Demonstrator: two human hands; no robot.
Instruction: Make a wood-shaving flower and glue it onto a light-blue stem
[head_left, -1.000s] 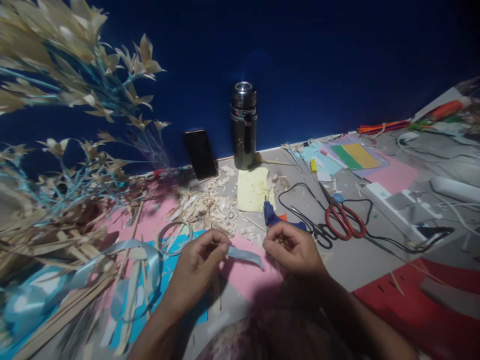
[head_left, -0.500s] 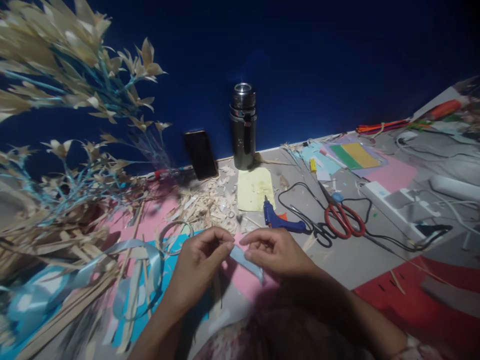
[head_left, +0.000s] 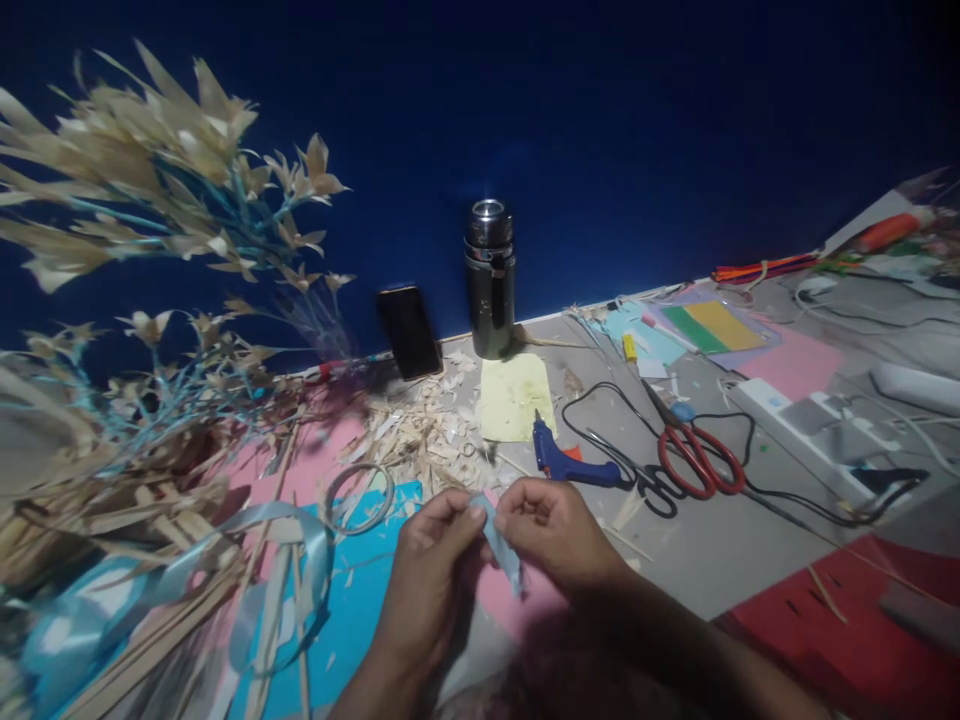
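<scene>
A short strip of light blue ribbon [head_left: 501,550] is pinched between my two hands, low in the middle of the view. My left hand [head_left: 437,545] closes thumb and fingers on its upper left edge. Opposite, my right hand [head_left: 556,530] grips its right edge, fingers curled. The ribbon's lower end hangs loose over a pink sheet [head_left: 517,608]. Just beyond my right hand lies a blue glue gun [head_left: 574,465], its nozzle on a pale yellow pad [head_left: 516,390]. A roll of similar ribbon [head_left: 82,615] lies at the left, partly unwound.
Red-handled scissors [head_left: 697,460] and black-handled scissors [head_left: 652,480] lie right of the glue gun. A thermos [head_left: 490,290] and a phone [head_left: 410,333] stand at the wall. Dried-leaf flowers [head_left: 187,170] rise at left. A tape ring [head_left: 360,500] and a power strip [head_left: 795,430] flank the hands.
The ribbon has turned more upright between my fingers, and both hands have shifted slightly right and lower in view. The whole scene sits a little lower as the camera tilted up.
</scene>
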